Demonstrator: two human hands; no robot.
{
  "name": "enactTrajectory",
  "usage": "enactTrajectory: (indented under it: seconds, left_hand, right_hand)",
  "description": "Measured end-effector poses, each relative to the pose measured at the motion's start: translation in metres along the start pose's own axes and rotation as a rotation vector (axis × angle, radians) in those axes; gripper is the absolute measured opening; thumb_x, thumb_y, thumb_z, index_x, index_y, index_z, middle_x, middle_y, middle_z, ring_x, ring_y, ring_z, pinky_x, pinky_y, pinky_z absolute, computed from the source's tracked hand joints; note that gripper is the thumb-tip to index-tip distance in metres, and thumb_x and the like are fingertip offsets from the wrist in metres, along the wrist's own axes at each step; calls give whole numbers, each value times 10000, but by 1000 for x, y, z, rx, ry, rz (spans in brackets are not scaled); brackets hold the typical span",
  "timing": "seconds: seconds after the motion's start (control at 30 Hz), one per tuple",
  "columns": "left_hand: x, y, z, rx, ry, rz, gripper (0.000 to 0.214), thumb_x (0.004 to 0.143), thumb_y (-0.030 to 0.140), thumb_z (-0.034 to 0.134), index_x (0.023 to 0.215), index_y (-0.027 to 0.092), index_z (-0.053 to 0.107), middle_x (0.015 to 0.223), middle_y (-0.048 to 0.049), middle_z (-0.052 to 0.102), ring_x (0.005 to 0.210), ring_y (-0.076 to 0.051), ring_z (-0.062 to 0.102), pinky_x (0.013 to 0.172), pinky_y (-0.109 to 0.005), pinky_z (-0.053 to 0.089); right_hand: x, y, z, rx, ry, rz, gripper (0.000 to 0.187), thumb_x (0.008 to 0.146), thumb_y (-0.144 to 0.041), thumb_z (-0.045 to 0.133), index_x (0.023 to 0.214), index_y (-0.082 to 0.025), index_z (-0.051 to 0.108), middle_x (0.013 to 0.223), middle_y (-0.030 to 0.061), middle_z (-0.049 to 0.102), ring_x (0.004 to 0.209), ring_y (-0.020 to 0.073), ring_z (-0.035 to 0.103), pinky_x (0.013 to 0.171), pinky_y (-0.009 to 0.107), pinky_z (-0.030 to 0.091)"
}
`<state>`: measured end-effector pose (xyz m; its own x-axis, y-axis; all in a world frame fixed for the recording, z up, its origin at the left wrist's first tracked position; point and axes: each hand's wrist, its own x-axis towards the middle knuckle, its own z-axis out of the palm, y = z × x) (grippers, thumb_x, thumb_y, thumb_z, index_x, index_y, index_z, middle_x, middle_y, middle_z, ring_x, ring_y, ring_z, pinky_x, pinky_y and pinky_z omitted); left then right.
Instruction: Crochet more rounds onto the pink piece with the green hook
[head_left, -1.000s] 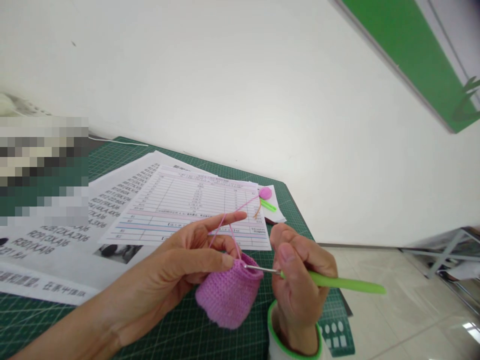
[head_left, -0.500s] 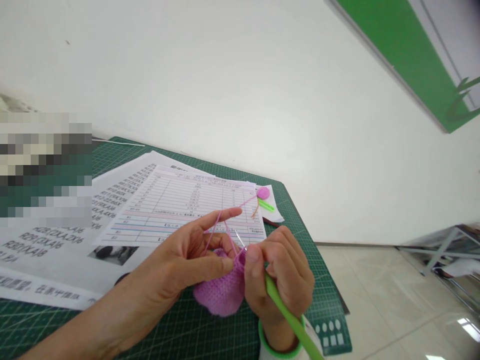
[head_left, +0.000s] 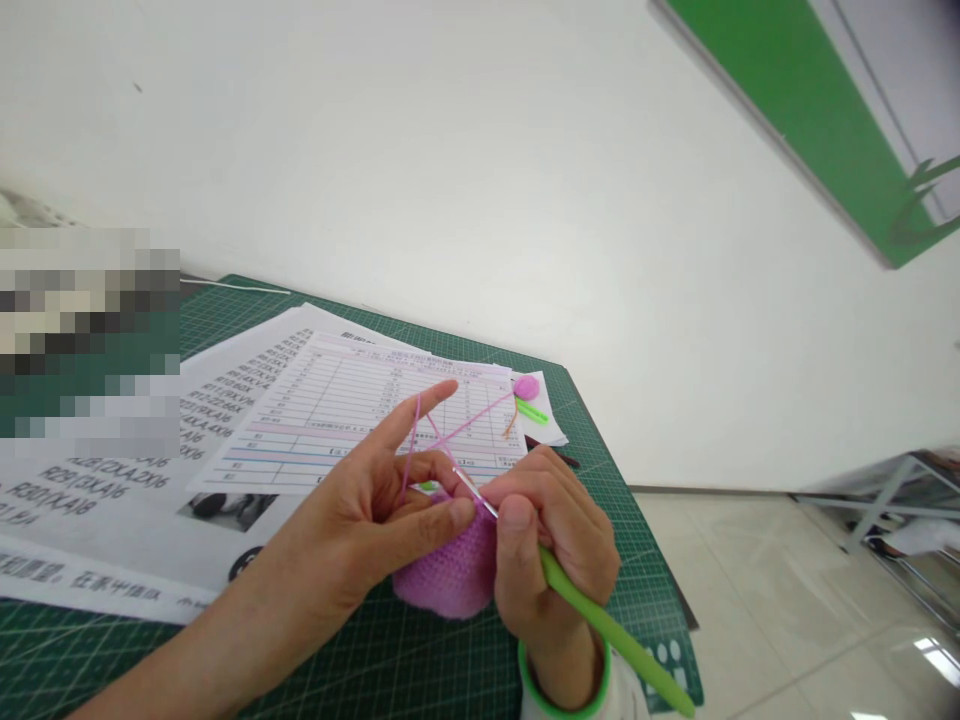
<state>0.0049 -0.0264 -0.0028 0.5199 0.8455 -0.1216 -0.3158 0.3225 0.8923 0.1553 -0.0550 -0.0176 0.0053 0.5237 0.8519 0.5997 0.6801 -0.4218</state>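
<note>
A white wall [head_left: 450, 150] fills the view ahead of the hands, with a green panel [head_left: 795, 110] high up to the right. Beyond the right hand, lower down, lies a pale tiled floor [head_left: 750, 600]. A green gridded mat [head_left: 322, 650] spreads beneath both hands. On it, to the left of the left forearm and partly behind it, is a large printed sheet [head_left: 135, 530]; a ruled sheet [head_left: 360, 400] overlaps it just past the left fingers (its small print is too fine to read).

The left hand [head_left: 382, 500] pinches the top edge of a pink crocheted piece [head_left: 450, 575] between thumb and fingers, its index finger stretched out with pink yarn passed around it. The right hand [head_left: 559, 545], in a white sleeve with a green cuff [head_left: 604, 685], grips a crochet hook [head_left: 592, 612] between thumb and fingers, the green handle slanting down to the right. The piece sits between the two hands, partly hidden by them. The hook's metal end reaches its upper edge near the left thumb; whether it passes through a stitch cannot be told.

Past the fingertips lie a pink yarn ball [head_left: 526, 388], a bright green clip-like object [head_left: 532, 411] just beside it, and the yarn strand [head_left: 480, 415] running taut toward the left hand.
</note>
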Motion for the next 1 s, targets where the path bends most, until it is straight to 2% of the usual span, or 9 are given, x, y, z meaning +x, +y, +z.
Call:
enactTrajectory:
  seconds: [0.13,0.27,0.37,0.57,0.67,0.83,0.93,1.0]
  left_hand:
    - [2,5,2,-152,142,-38,555,802,251,768,1317,364,595,970,11,752,811,-134,647,703,-180,539]
    - [3,4,1,-254,259,-112,406,817,155,710,1203,281,704,966,-7,753,852,-137,664,775,-182,566]
    - [2,0,1,-200,224,-159,374,786,196,744,1152,272,733,969,-8,758,943,-175,662,788,-191,563]
    - [2,-4,2,32,148,-90,317,745,362,783,1055,305,757,794,28,717,839,-181,607,731,-217,503]
    - [1,-3,2,130,173,-38,300,772,387,758,1059,299,753,730,19,683,753,-193,564,676,-257,461]
    - [3,-1,1,259,161,75,332,802,370,721,1122,285,727,682,13,652,699,-217,537,607,-292,400]
    - [5,0,0,293,171,45,400,821,392,691,1203,272,679,689,20,659,700,-208,531,644,-291,412]
    - [5,0,-2,298,197,7,393,819,397,693,1192,276,678,704,26,645,734,-200,534,674,-279,424]
  right_hand:
    - [-2,0,1,-41,8,-21,188,915,-124,461,762,-173,560,632,-8,555,589,109,482,547,290,390]
    - [-2,1,1,-109,13,-73,171,918,-126,465,775,-176,545,647,-6,567,601,113,484,560,293,402]
    - [-2,6,-1,-161,24,-103,170,933,-149,454,794,-180,546,660,-1,568,620,124,491,580,299,413]
    - [-2,14,-7,-209,52,-83,171,945,-183,462,800,-185,552,677,-3,549,641,125,481,605,294,396]
    - [0,14,-7,-158,45,12,232,958,-218,450,747,-188,542,656,-15,542,621,112,487,590,275,392]
    - [7,15,-4,12,-5,310,347,979,-331,446,687,-183,562,594,-39,522,547,88,472,512,233,369]
    - [10,16,-3,116,-47,443,426,981,-399,431,641,-179,562,545,-45,497,516,81,453,482,216,355]
    - [11,18,-3,169,-62,518,431,973,-401,448,616,-178,538,522,-53,464,500,75,425,473,209,342]
